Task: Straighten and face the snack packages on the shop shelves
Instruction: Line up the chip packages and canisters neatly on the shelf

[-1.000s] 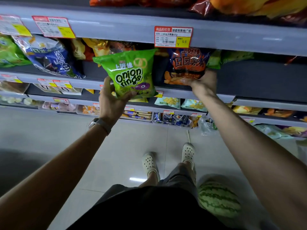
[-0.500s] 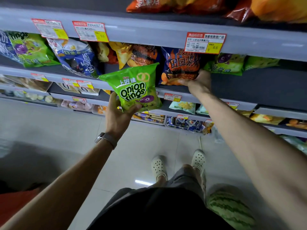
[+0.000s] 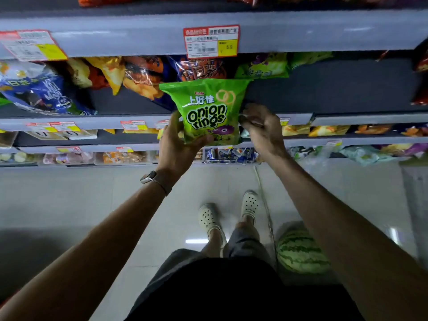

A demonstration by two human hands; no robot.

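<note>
right hand point(image 3: 261, 127) — off blue-orange bag point(image 3: 196, 68) | grips onion rings bag point(image 3: 208, 112) edge

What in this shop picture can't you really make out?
All in the head view.
Price tag: print blurred, unreadable.
Blue and orange bag: lower part hidden behind the onion rings bag, which the left hand holds.
Right hand: fingertips blurred at the bag's edge; pinching it or not, unclear.
Top-shelf packages: cut off by the upper edge.

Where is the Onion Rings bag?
Head view, centre: left hand grips the Onion Rings bag, overlapping the orange-blue bag behind; right hand at its right edge.
</note>
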